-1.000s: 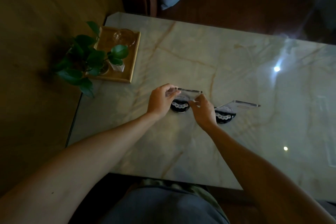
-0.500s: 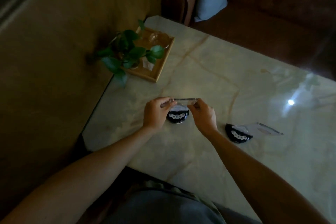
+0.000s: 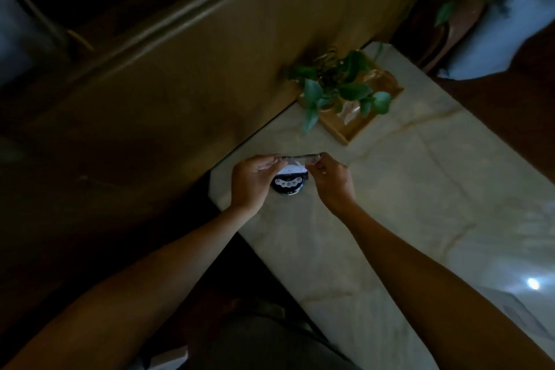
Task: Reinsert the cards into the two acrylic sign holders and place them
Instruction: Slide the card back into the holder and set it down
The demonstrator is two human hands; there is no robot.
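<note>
A clear acrylic sign holder (image 3: 295, 159) with a dark card showing white round marks (image 3: 287, 182) stands near the left corner of the marble table (image 3: 420, 204). My left hand (image 3: 250, 180) pinches its upper left edge and my right hand (image 3: 329, 179) pinches its upper right edge. The holder's base sits close to the table surface; whether it touches is unclear. The second sign holder is out of view.
A wooden tray (image 3: 357, 126) with a leafy plant (image 3: 339, 88) and a glass sits beyond the holder by the table's left edge. A wooden wall panel runs along the left. A sofa with a pale cushion (image 3: 504, 42) lies beyond the table's far end.
Both hands have carried the holder leftward toward the table's corner, nearer the tray. The view has swung left, so the second holder has dropped out of sight.
</note>
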